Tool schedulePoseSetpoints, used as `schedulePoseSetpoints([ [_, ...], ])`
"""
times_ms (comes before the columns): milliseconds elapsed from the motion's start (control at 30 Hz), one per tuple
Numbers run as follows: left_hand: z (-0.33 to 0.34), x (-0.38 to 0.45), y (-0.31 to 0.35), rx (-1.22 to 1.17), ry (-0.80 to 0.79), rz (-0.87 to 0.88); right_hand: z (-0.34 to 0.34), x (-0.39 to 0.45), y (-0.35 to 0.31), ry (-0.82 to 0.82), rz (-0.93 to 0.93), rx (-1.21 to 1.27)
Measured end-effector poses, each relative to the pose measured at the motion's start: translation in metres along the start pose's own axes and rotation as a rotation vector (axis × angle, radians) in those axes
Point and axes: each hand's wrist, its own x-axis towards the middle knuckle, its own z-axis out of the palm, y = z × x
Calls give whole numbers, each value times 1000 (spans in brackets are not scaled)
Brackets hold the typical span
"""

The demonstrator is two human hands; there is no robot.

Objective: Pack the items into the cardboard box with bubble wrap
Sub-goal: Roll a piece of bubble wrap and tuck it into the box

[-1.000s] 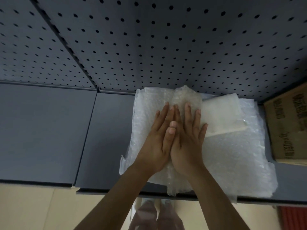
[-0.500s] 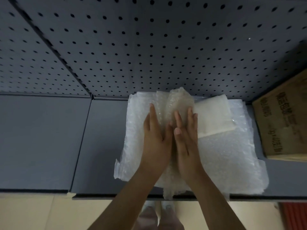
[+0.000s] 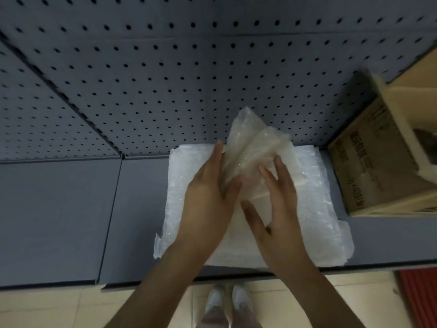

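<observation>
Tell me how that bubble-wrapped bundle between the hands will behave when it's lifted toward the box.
The bubble-wrapped bundle is probably light: the left hand and right hand hold it with straight fingers. Its loose top corner stands crumpled, so the wrap may flop or unfold. The glossy plastic could slip. What is inside cannot be seen.

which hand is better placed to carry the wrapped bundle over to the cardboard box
Probably the right hand. The cardboard box sits on its side of the shelf, open to the right, and its fingers already reach along the wrapped bundle. The left hand would need to cross over.
</observation>
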Motion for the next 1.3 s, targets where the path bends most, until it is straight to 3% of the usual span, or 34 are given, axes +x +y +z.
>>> schedulePoseSetpoints([
  [200, -61, 12, 58, 367, -245, 375, -96, 23, -60, 77, -453, -633],
  [300, -76, 5, 88, 577, -331, 660, -134, 38, -97, -54, -551, -824],
  [400, -83, -4, 115, 642, -347, 776, -165, 49, -127, -343, -466, -944],
  [500, -91, -9, 142, 579, -294, 835, -187, 42, -144, -524, -231, -847],
  [633, -87, -1, 168, 550, -262, 884, -220, 25, -144, -296, -349, -792],
  [767, -68, 16, 188, 637, -202, 1004, -269, 13, -117, -190, -349, -781],
  [900, -22, 33, 210, 655, -244, 1113, -325, 15, -78, -71, -371, -787],
  [1133, 129, 84, 256, 653, -135, 1037, -406, 74, 55, 0, -257, -743],
  [1300, 211, 126, 250, 764, -198, 897, -423, 123, 141, -116, -199, -804],
])
